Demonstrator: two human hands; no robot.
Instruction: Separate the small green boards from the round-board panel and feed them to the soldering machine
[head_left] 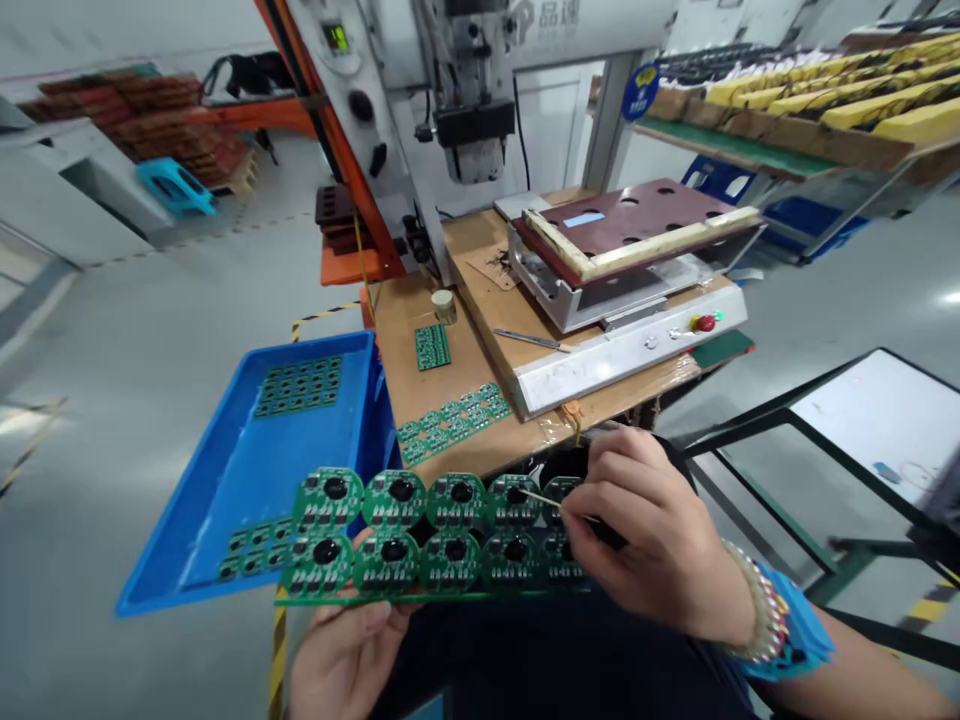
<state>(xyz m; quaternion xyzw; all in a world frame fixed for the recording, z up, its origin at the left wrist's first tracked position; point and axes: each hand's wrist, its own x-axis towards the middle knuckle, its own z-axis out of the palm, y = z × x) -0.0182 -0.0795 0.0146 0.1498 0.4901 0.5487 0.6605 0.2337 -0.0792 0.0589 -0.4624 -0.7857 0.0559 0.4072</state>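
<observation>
My left hand (343, 650) grips the near left edge of a green circuit board panel (394, 570) from below, thumb along its edge. Two rows of rounded boards make up the panel, each with a glossy black blob at its middle. Above the panel's right end, my right hand (645, 530) pinches a thin wooden stick (546, 498). The stick's tip points left, at the black blob of a board in the far row. My right hand hides part of the panel's right end. A beaded bracelet and a blue band circle my right wrist.
At left a blue tray (225, 480) holds more panels. On the workbench (469, 465) lie another panel (454, 420), a small green board (432, 346), a round container (443, 305) and tweezers (529, 339). A machine (480, 130) with a brown fixture plate (637, 225) stands behind.
</observation>
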